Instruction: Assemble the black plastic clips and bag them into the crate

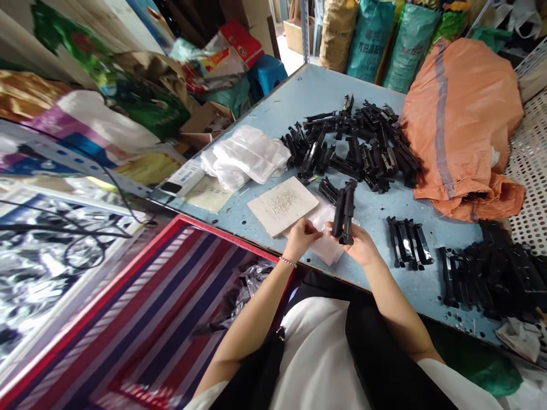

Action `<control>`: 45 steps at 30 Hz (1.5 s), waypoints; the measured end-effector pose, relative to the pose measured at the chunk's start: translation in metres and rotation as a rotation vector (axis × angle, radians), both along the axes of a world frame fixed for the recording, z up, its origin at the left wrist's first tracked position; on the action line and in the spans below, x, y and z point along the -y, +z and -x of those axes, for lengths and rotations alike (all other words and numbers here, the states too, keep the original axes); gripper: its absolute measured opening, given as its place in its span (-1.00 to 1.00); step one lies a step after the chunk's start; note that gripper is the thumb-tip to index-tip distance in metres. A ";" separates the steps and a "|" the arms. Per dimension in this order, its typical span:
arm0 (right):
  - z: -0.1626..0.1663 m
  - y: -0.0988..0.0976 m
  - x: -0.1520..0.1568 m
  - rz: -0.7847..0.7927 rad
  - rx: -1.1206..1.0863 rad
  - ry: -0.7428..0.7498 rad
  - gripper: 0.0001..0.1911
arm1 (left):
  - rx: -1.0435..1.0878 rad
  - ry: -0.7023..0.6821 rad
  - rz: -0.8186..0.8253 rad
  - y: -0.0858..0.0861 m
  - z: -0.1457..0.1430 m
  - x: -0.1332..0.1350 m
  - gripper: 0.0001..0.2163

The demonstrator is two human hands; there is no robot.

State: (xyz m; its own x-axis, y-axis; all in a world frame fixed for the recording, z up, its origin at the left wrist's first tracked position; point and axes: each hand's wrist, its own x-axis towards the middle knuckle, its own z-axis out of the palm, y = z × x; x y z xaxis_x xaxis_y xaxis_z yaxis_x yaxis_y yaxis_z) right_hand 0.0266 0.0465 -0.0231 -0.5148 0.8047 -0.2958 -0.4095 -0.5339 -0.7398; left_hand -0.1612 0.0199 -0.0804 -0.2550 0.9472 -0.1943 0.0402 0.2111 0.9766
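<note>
My right hand [359,245] is closed around a small bundle of long black plastic parts [344,210], held upright above the near edge of the table. Just left of it, my left hand [301,239] has its fingers pinched together; what they hold, if anything, is too small to make out. Beneath and between both hands lie clear plastic bags [328,250]. A beige board [282,205] with small specks on it rests beside my left hand. Behind the held bundle, a large pile of similar black parts [354,145] spreads over the blue table [273,122].
A short row of black parts [409,244] lies to the right, with a denser stack [504,273] beyond it. An orange sack [465,119] stands at the right rear. White plastic bags [250,154] lie left. A red-rimmed crate with striped lining [171,307] sits below the table edge.
</note>
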 end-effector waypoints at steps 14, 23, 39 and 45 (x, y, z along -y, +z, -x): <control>0.008 -0.042 -0.008 0.016 0.114 -0.165 -0.66 | -0.506 -0.001 -0.310 0.014 0.006 0.009 -0.84; -0.001 -0.042 -0.004 -0.017 0.145 -0.131 -0.63 | -0.633 -0.156 -0.288 0.015 0.019 -0.003 -0.85; 0.003 -0.027 -0.002 -0.010 0.082 -0.093 -0.70 | 0.357 -0.091 -0.046 0.005 -0.008 -0.007 -0.53; 0.013 -0.048 -0.012 -0.032 0.198 -0.153 -0.85 | 0.236 -0.032 -0.119 0.001 -0.002 -0.003 -0.71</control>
State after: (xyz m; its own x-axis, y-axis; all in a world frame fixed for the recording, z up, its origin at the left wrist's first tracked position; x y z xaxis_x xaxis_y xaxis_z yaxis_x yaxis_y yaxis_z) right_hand 0.0131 0.0586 -0.0711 -0.3210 0.8792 -0.3520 -0.3293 -0.4522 -0.8289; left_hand -0.1592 0.0231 -0.0794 -0.1851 0.9738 -0.1318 -0.1870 0.0968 0.9776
